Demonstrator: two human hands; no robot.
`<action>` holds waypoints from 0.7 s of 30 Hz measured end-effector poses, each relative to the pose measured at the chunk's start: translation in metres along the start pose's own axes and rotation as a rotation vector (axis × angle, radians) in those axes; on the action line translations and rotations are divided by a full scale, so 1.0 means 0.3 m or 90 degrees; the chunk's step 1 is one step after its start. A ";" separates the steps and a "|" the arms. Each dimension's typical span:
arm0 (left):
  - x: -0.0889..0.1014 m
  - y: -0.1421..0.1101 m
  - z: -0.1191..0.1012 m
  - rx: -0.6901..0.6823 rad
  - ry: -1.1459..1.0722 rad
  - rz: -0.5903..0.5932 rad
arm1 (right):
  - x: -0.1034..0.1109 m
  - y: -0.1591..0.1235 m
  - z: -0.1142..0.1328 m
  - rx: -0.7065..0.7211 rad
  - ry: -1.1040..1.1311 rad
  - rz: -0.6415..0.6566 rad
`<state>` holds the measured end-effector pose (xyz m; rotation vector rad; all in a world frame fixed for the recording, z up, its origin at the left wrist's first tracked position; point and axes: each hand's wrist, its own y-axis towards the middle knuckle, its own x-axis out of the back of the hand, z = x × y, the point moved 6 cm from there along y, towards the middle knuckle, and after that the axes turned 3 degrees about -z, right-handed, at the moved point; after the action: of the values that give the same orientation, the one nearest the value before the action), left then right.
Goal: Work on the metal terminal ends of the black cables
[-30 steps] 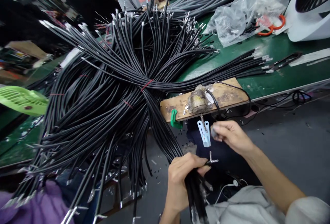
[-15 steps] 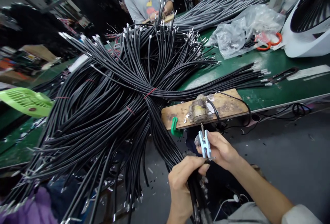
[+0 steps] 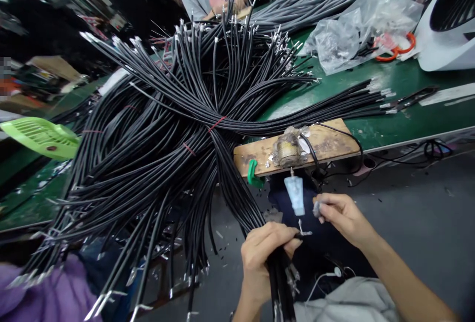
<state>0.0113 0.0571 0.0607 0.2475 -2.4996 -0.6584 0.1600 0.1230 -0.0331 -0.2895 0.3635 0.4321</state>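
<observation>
- Gripping a sheaf of black cables point(image 3: 249, 213), the left hand point(image 3: 259, 248) stands in front of the table point(image 3: 393, 126), with its fingers wrapped around the cables.
- One cable end point(image 3: 306, 233) juts just past the left thumb and forefinger, which pinch it; its silvery tip splits into two prongs.
- The right hand point(image 3: 345, 217) has its fingers pressed together on a small grey wad point(image 3: 316, 208), apart from the cable end and just up and to the right of it.
- Between the hands, a pale blue clip point(image 3: 294, 196), blurred, hangs from a metal rod point(image 3: 292, 171) below a taped lump point(image 3: 287, 150) on a wooden board point(image 3: 330, 139).
- The step in hand looks like work on this single pronged tip beside the clip.
- A next move would probably call for a steady left pinch and the right fingers kept clear of the rod.
</observation>
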 end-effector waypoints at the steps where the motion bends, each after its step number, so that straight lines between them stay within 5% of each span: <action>1: -0.004 -0.002 0.004 -0.002 0.005 0.017 | -0.021 -0.001 0.009 -0.002 -0.027 0.030; 7: -0.032 -0.012 0.020 -0.011 0.019 0.150 | -0.138 0.024 0.023 -0.053 -0.093 0.205; 9: -0.028 -0.014 0.018 -0.007 0.034 0.153 | -0.131 0.031 0.033 -0.007 -0.174 0.140; 12: -0.026 -0.020 0.006 -0.024 0.095 0.181 | -0.078 0.022 0.090 0.142 -0.326 -0.104; 14: -0.024 -0.023 -0.012 -0.065 0.126 0.194 | -0.064 0.015 0.126 0.204 -0.358 -0.186; 21: 0.005 -0.030 -0.035 -0.088 0.120 0.059 | -0.112 0.101 0.187 0.163 -0.309 -0.109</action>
<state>0.0161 0.0447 0.0646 0.1343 -2.2609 -0.7308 0.1334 0.1570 0.0246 0.0387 -0.0833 0.2714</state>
